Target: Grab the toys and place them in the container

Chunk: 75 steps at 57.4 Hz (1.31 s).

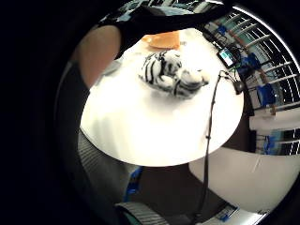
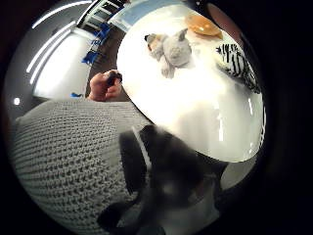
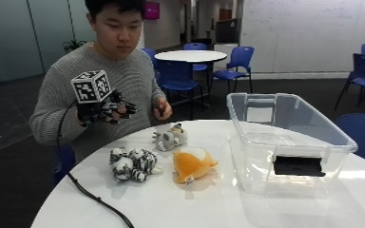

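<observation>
White and round, the table [image 3: 188,209] sits closest, with everything on it. At the left, the gloved right hand [image 3: 106,110] is up in the air above the table's left edge, in front of the person's gray sweater [image 3: 129,76]. Its fingers hang a little curled and hold nothing. It touches no toy.

Below that hand, on the table, lies the striped tiger toy [image 3: 132,164], black and white. From the palm it shows lying on its side on the white top [image 1: 171,75]. Just behind it and a bit to the right is the gray toy [image 3: 170,137], near the table's far edge. The person's bare hand [image 3: 162,109] is just behind the gray toy, curled round something small and dark.

Next to the tiger, on its right, lies the orange toy [image 3: 192,165]. The two are close, and I cannot tell if they touch.

At the right stands the clear plastic container [image 3: 296,142], with no lid on. All three toys are outside it
</observation>
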Tool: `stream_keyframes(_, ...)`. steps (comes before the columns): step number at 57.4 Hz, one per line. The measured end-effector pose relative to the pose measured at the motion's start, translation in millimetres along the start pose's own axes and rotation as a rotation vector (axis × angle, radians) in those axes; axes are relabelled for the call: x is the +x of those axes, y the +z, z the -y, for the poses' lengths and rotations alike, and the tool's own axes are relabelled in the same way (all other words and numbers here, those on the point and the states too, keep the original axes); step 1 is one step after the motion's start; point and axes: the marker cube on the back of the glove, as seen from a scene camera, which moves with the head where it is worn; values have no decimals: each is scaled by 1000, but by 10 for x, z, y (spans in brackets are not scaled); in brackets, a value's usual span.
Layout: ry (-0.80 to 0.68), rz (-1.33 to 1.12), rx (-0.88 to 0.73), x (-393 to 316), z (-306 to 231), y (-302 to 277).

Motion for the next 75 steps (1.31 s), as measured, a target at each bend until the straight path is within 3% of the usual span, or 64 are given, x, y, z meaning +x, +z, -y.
stream_keyframes(29,46,-24,6,194,77,-7)
stream_keyframes(51,163,-108,-69,854,1315,-68)
stream_keyframes(63,198,-103,-84,991,1322,5)
stream_keyframes(75,265,-71,-201,1126,1172,447)
